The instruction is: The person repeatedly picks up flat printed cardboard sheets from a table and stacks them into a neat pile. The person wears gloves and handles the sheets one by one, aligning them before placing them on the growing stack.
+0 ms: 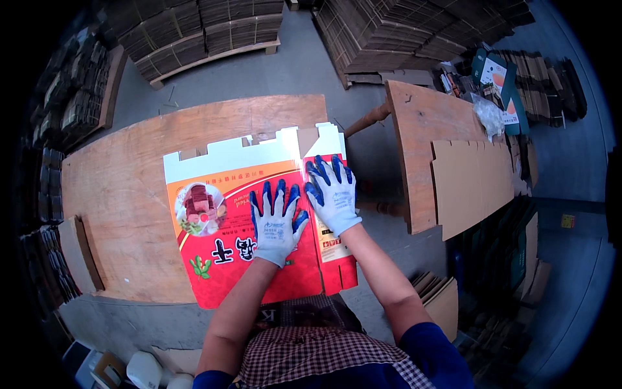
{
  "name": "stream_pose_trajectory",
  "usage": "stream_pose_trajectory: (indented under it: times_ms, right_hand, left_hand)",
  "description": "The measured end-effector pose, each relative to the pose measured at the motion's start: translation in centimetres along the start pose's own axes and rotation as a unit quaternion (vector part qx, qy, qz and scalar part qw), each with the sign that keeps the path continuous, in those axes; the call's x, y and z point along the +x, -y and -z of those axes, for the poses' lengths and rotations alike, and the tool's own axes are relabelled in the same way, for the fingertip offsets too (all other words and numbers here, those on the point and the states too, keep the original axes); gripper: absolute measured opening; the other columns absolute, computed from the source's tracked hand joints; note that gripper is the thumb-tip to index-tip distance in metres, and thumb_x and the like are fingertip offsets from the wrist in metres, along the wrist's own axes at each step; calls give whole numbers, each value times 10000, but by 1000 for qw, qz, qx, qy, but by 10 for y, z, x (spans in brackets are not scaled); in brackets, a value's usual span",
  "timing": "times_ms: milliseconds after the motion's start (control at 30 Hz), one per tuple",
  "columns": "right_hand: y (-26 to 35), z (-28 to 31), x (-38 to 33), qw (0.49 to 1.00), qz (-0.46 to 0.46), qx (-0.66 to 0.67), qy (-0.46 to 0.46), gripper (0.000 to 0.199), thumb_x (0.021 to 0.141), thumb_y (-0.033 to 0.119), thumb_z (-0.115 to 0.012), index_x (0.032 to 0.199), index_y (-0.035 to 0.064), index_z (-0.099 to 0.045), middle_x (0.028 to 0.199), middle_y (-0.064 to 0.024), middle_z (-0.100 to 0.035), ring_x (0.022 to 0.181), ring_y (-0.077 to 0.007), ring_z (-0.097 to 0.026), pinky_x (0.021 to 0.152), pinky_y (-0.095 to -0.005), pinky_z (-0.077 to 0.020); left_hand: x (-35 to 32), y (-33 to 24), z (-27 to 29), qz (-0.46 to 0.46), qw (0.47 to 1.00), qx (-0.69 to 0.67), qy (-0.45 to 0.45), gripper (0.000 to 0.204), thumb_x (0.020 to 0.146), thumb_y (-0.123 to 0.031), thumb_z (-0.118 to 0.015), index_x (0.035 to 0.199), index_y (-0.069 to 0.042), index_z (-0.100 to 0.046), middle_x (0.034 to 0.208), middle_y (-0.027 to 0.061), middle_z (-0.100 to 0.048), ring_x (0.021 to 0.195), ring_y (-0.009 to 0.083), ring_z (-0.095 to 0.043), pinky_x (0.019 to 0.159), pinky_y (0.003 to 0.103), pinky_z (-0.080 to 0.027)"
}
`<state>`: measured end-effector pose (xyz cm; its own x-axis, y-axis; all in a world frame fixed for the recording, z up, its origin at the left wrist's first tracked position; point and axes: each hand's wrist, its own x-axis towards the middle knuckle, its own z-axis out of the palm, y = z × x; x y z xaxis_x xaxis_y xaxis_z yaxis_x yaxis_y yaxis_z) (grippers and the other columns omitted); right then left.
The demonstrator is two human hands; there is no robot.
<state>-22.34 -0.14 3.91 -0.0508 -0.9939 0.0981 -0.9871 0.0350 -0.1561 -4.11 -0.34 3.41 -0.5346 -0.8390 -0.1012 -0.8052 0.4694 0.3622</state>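
Two gloved hands press flat on one red-and-white printed cardboard carton blank (246,214) spread across a worn plywood worktable (123,194). Left hand (277,223), in a white knit glove with blue-coated fingers, lies palm down with fingers spread on the broad red panel, gripping nothing. Right hand (334,194), gloved the same way, rests just beside it, fingers splayed over the narrow side panel (334,259) that runs past the table's near right edge; it too lies flat and open, closed on nothing. Judging by how the sheet lies, the work is at an early stage: the blank is laid out and being flattened along the crease between the two hands, while the white top flaps (227,152) beyond the fingertips remain unfolded and no box shape has yet formed; folding of flaps and sides appears to be left. Counted in view: one printed blank under the hands, one plain brown corrugated sheet (470,185) lying on a second wooden board (421,129) to the right of the right hand, and at least three pallet stacks of flat brown cardboard (207,29) far beyond both hands, with more bundles along the left wall too dark to count.
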Motion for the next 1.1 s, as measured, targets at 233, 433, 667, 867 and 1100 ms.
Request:
stream_pose_trajectory:
  times_ms: [233,433,667,867,1100]
  right_hand:
    - [9,-11,-4,998,-30,-30,54,568,915,361,-568,1455,209,-480,1533,-83,-396,1426,-382,-313,1115,-651,-205]
    - [27,-19,-28,996,-62,-61,10,589,899,298,-554,1455,122,-473,1553,-102,-371,1450,-376,-285,1148,-672,-129]
    - [65,2,-158,993,9,98,60,524,920,358,-604,1371,94,-554,1464,-147,-469,1400,-392,-368,1147,-620,-217]
    - [-90,44,-179,979,-141,134,-64,678,837,430,-698,1357,24,-542,1357,-198,-561,1281,-410,-500,1085,-510,-373]
    - [-365,32,-209,827,-546,-135,-18,995,792,739,-597,1461,27,-408,1416,-242,-480,1343,-396,-427,1091,-536,-354]
  left_hand:
    - [34,3,2,-97,977,-148,-116,560,904,-308,-600,1399,-67,-501,1475,151,-458,1446,326,-318,1207,575,-87]
    - [51,-4,-6,-82,989,-83,-92,523,949,-266,-519,1447,-115,-471,1468,150,-466,1464,298,-289,1222,543,-79]
    - [51,-3,-18,-78,992,-31,-96,568,966,-318,-514,1488,-113,-422,1498,99,-455,1478,310,-256,1221,542,-48]
    - [51,-9,-8,-72,994,-1,-77,674,914,-402,-611,1487,-111,-411,1517,118,-422,1490,316,-223,1226,537,-27]
    - [54,-19,-16,-88,993,8,-75,654,900,-333,-624,1482,-113,-422,1554,111,-376,1496,319,-212,1229,538,-48]
